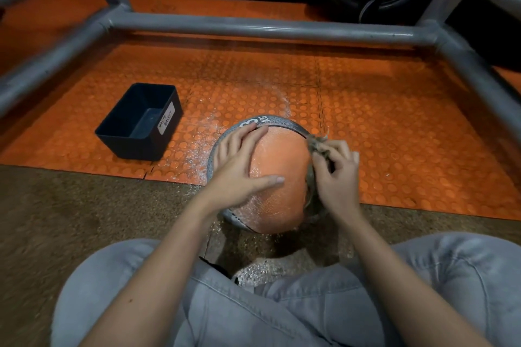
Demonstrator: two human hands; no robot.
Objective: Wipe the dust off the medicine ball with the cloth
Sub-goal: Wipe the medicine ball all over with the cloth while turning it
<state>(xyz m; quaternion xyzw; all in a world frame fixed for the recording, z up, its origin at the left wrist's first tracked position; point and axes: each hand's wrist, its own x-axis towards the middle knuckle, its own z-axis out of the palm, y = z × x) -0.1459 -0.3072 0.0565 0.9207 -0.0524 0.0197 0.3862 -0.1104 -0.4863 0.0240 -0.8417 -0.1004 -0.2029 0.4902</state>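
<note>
Grey-jeaned legs folded on the floor fill the bottom of the view, and just beyond them the medicine ball sits where the brown floor meets the orange studded mat. Both hands are on it. The left hand lies open over the ball's upper left, fingers spread and thumb stretched across the orange panel, steadying it. The right hand has its fingers curled round a bunched brownish cloth, pressing it against the ball's right side along the grey band.

A "3 KG" marking shows on the grey band, so the ball is probably heavy enough to stay put under a wipe yet still inclined to roll (it is round, after all, and rests on nothing but the floor). Its skin looks pebbled and grippy rather than slick, and firm, not fragile. A flat palm on top, as the left hand has it, seems the sensible hold; turning it to reach the underside would likely need both hands cupped low. White dust speckles the mat around it. A dark bin labelled as a waste basket stands well apart to the left, under a grey tubular frame.
</note>
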